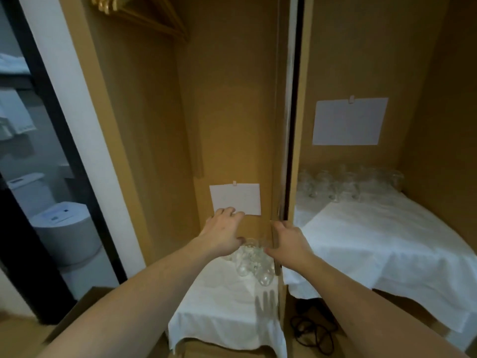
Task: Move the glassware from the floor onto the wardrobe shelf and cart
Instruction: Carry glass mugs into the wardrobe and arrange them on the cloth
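Observation:
Several clear glasses (251, 264) stand clustered on a low surface under a white cloth (219, 306) in the left wardrobe bay. My left hand (222, 233) hovers above them, fingers spread and relaxed, holding nothing. My right hand (289, 244) reaches in beside the centre partition (277, 151), fingers extended, just right of the cluster; whether it touches a glass is unclear. More glasses (346, 183) stand in rows at the back of the right bay's shelf, covered with a white cloth (374, 241).
Paper sheets hang on both back walls (235, 198) (349, 121). Wooden hangers (144, 14) hang at top left. A black cable (312, 329) lies on the floor under the right shelf. A bathroom doorway with a toilet (62, 228) is at left.

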The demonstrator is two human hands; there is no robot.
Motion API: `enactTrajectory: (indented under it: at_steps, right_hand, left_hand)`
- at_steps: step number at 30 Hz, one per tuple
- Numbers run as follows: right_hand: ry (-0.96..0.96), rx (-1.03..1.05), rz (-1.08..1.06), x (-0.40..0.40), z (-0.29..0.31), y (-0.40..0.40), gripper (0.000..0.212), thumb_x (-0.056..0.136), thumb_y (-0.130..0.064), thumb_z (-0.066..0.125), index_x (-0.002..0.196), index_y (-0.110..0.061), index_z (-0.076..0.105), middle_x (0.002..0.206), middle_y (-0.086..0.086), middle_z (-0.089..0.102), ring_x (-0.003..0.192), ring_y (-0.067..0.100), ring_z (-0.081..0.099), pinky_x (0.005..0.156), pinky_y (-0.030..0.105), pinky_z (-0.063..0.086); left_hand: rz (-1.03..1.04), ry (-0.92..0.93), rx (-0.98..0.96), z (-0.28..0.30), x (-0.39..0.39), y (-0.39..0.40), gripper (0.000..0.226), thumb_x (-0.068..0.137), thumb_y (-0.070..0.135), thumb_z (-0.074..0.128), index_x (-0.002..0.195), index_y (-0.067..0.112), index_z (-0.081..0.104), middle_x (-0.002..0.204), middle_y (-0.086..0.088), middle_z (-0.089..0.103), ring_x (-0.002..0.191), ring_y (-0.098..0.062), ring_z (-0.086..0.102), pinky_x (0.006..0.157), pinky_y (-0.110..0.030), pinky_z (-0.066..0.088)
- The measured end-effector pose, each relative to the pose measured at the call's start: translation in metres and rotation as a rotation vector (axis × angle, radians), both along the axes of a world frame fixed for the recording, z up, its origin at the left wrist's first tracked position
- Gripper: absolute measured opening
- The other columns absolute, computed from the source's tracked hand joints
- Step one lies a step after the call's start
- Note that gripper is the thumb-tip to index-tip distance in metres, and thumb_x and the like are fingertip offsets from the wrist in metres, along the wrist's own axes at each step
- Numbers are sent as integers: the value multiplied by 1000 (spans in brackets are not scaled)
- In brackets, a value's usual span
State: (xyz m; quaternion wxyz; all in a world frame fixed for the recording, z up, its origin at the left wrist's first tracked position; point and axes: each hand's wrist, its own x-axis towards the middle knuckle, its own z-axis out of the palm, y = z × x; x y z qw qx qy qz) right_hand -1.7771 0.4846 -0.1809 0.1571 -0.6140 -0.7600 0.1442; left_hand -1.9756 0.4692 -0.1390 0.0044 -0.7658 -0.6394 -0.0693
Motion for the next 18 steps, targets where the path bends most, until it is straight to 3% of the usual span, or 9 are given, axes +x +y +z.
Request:
enactTrajectory:
  at_steps: [10, 18]
  right_hand:
    - [-33, -118, -44, -145, -42, 17, 75, 86, -48, 67, 149, -22, 37, 144, 8, 44, 129, 30, 47, 104, 40, 44]
    - [-119, -247, -55, -178, -76, 31, 76, 85, -49, 68, 149, -22, 37, 145, 8, 44, 128, 28, 49, 101, 36, 47]
  left_hand:
    - [41, -179, -144, -45, -144, 31, 74, 90, 49, 66, 153, 24, 34, 161, -10, 29, 147, -34, 26, 116, -48, 33]
    - [67, -354, -217, -94, -184, 54, 74, 88, 45, 70, 152, 25, 38, 158, -8, 33, 145, -31, 28, 116, -44, 33]
